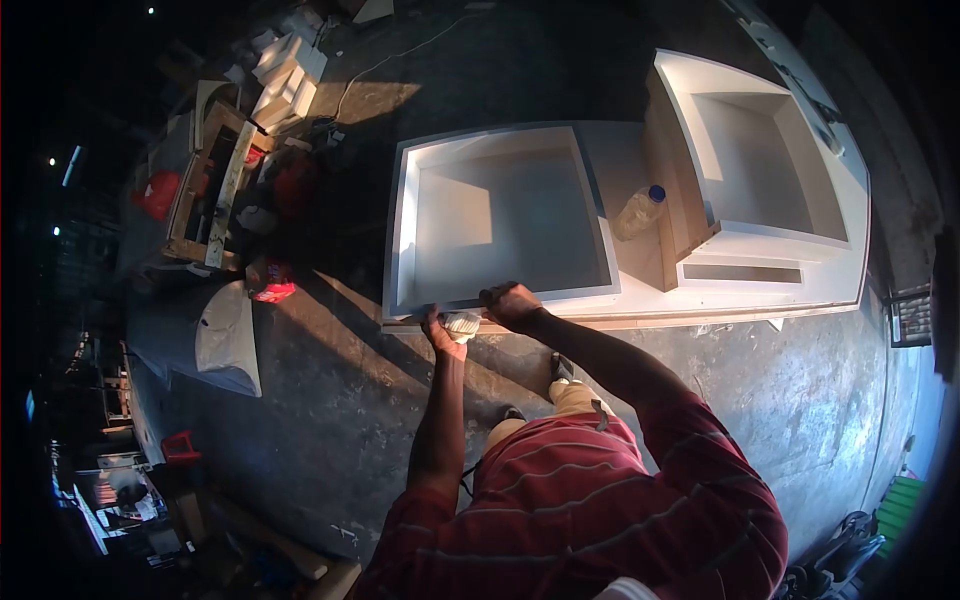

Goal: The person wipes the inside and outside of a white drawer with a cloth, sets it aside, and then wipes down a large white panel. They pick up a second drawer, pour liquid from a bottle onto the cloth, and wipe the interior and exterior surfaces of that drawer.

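Observation:
My left hand [445,335] is closed round a whitish, ribbed bundle [461,326], just below the near edge of a white open box [402,240]. To its right, my right hand [510,304] is closed at the box's near rim; anything within its fingers is too small to make out. The box lies open side up on a long white panel [640,292], its inside partly sunlit. A clear bottle with a blue cap [638,214] stands right of the box.
A second white open box [770,165] sits on the panel at the right. At the left are a wooden frame [215,195], a red bag [272,280] and a curved grey piece [226,340] on the floor. A red stool [180,447] is at the lower left.

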A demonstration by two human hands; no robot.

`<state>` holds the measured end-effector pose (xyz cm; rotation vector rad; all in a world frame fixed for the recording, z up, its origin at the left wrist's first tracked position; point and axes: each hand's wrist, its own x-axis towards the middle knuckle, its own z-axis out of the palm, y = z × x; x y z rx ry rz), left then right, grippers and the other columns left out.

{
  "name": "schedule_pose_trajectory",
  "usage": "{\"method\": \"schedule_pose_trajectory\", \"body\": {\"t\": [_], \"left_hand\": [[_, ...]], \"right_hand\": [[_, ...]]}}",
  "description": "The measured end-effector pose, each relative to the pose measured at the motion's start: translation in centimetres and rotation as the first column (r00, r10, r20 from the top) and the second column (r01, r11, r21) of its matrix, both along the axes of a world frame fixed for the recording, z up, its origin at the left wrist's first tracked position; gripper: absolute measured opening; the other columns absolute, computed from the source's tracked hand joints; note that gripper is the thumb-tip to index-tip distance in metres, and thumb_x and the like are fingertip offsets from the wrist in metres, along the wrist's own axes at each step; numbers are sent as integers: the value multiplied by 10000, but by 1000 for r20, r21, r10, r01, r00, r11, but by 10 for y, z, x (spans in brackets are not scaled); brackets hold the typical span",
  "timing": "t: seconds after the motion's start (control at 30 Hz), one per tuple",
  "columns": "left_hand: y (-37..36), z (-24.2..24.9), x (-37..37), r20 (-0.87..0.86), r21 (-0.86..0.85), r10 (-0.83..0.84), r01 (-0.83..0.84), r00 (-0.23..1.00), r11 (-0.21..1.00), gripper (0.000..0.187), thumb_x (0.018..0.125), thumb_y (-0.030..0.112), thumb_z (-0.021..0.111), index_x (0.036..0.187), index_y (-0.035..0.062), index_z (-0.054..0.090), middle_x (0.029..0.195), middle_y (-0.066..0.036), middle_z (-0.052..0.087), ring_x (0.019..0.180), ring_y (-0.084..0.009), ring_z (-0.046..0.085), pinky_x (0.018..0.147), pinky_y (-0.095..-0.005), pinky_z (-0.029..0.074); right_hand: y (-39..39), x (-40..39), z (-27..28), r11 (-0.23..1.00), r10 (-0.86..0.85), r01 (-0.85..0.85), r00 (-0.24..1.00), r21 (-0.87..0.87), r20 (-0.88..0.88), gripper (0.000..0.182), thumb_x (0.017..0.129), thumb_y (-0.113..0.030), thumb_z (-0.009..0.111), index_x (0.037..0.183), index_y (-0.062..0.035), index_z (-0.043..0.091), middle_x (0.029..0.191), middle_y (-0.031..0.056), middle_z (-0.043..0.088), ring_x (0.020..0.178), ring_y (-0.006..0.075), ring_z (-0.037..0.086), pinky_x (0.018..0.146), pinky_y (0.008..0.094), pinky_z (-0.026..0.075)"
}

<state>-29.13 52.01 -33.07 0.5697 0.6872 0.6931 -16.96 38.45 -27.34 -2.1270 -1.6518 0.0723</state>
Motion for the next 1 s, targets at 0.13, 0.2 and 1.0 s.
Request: {"method": "schedule_pose_trajectory", "body": {"t": [0.13,0.2,1.0], "left_hand": [[19,-24,-1,88,-27,-49,52,995,998,380,790,333,596,1083,91,570,1049,-42,615,964,-233,592,811,-387,489],[32,-40,-7,85,-44,-89,93,992,995,379,791,292,594,1107,85,564,1062,-44,609,983,-231,583,831,-378,477],[-27,-16,-64,26,-177,-203,204,979,963,376,834,320,473,1081,47,551,1055,-94,598,949,-263,595,820,-416,486]], "right_hand": [[10,-1,-14,995,-9,13,999,101,-39,320,769,-294,645,886,-38,491,799,133,605,760,309,615,653,410,483],[17,-1,-21,992,-30,36,998,123,-52,310,765,-284,647,891,-46,493,797,125,604,756,303,616,654,410,484],[13,-43,4,919,-384,393,913,41,-141,399,865,-457,497,1013,-88,537,998,109,542,1002,273,501,845,399,366]]}}
